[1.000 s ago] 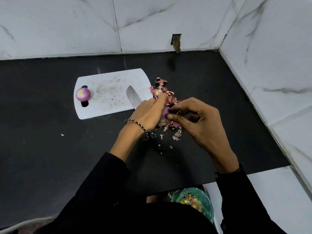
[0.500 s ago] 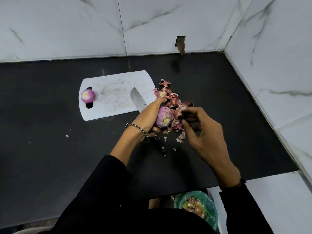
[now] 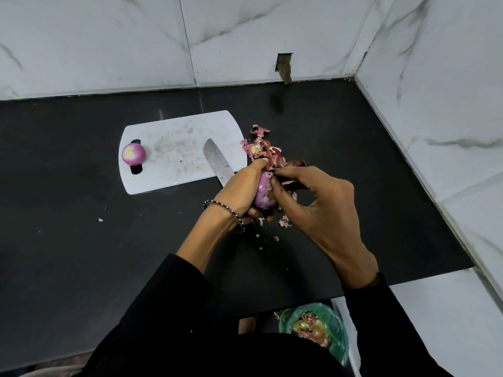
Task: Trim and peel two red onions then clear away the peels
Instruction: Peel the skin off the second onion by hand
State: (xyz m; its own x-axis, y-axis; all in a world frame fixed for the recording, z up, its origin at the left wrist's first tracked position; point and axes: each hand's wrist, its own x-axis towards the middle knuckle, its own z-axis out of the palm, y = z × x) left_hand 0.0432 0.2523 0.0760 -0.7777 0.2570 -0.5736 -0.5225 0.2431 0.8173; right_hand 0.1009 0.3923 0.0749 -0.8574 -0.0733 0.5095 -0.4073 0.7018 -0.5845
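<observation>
This is a kitchen: a white cutting board (image 3: pixel 174 148) lies on a black stone counter (image 3: pixel 81 240), with a knife (image 3: pixel 217 164) across its right edge and 1 peeled red onion (image 3: pixel 133 153) at its left end. Behind and right of the board, 2 marble-look tiled walls (image 3: pixel 245 36) meet in a corner. Peels (image 3: pixel 268 152) lie heaped just right of the board, and a green bag (image 3: pixel 336 322) of scraps sits below the counter's near edge.

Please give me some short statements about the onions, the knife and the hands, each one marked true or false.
1. The left hand grips an onion. True.
2. The right hand holds the knife. False: the knife lies flat, its blade on the cutting board.
3. A second onion sits on the board, by its handle slot. True.
4. The peels are piled left of the board. False: they lie right of it.
</observation>
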